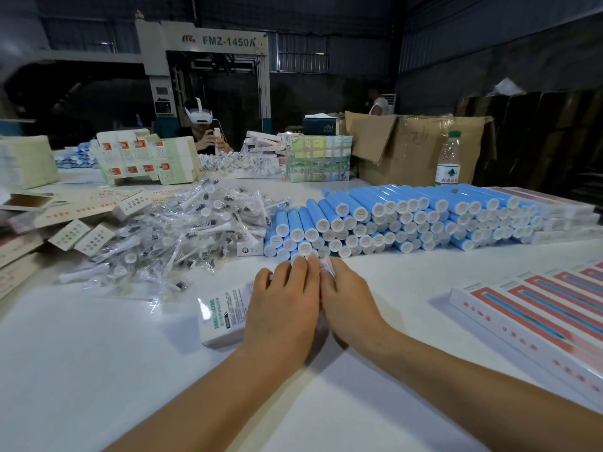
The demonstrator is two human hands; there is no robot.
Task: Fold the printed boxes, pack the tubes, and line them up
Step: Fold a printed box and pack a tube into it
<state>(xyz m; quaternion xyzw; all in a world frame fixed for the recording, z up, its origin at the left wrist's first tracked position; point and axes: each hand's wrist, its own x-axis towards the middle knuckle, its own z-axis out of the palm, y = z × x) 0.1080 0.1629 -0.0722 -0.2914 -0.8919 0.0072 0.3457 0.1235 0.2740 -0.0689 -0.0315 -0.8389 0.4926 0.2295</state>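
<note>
White printed box (222,316) lies flat on the white counter (98,370), green lettering on its visible side panel. This box is the landmark for all that follows.

Left hand (282,308) rests on top of the box, palm down, covering its right part; fingers straight and close together, reaching toward the box's far end. Right hand (347,298) lies just beside the left, touching it along the index finger, over the box's right edge. Its fingers look flat too, with a bit of white card or film (328,267) showing at their tips. Whether that grip pinches the bit or merely presses on it, cannot tell.

Just beyond the box's far end, near the fingertips: a stacked bank of blue tubes (391,220) with white end caps facing the camera, running off to the right.

Beyond and left of the box: a loose heap of brush heads in clear bags (182,230), and further left, flat unfolded cartons (49,216).

Well right of the box: a row of long white boxes with red and blue stripes (538,314), side by side.

Far beyond the box: a water bottle (448,159), an open cardboard carton (414,145), and a second person wearing a headset (199,114).
</note>
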